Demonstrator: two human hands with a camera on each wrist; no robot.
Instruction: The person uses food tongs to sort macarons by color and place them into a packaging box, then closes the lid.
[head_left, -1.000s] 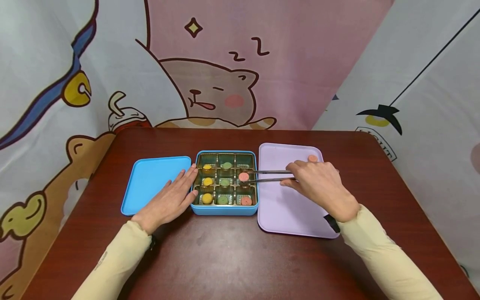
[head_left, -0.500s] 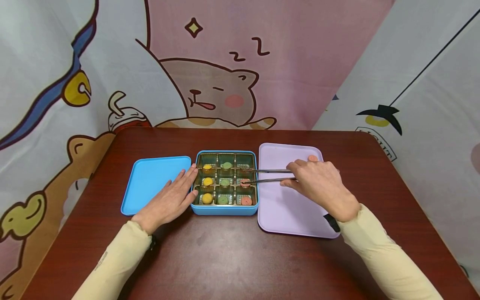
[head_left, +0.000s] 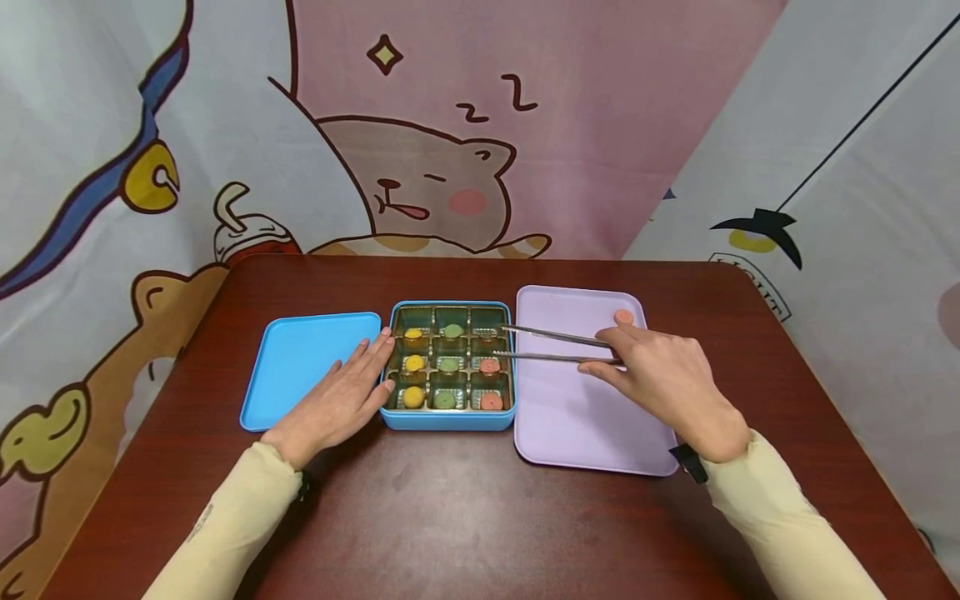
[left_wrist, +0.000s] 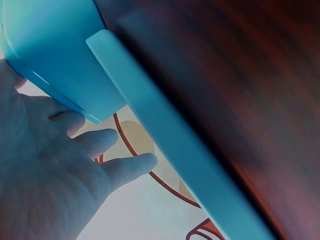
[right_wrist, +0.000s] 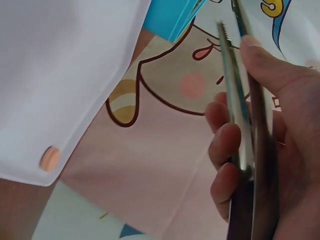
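My right hand [head_left: 667, 375] grips metal tongs [head_left: 555, 336], their tips parted over the right edge of a blue box [head_left: 450, 423] with nothing between them. Serrated tips show in the right wrist view. A small round pink sweet [head_left: 490, 365] lies in the box's middle-right compartment, another pink sweet [head_left: 491, 402] in the front-right one. Yellow sweets [head_left: 414, 363] fill the left column and green sweets [head_left: 449, 365] the centre one. My left hand [head_left: 333, 400] lies with straight fingers against the box's left side, also seen in the left wrist view.
A lilac tray [head_left: 570, 433] sits right of the box, with one pink sweet [head_left: 623, 317] near its far right corner. Left of the box lies a blue lid [head_left: 292, 354], partly under my left hand. A printed cloth [head_left: 600, 125] hangs behind the brown table [head_left: 450, 517].
The tongs have lowered the pink sweet into the middle-right compartment and let it go. They have then opened and drawn back up and to the right. The left hand stays put.
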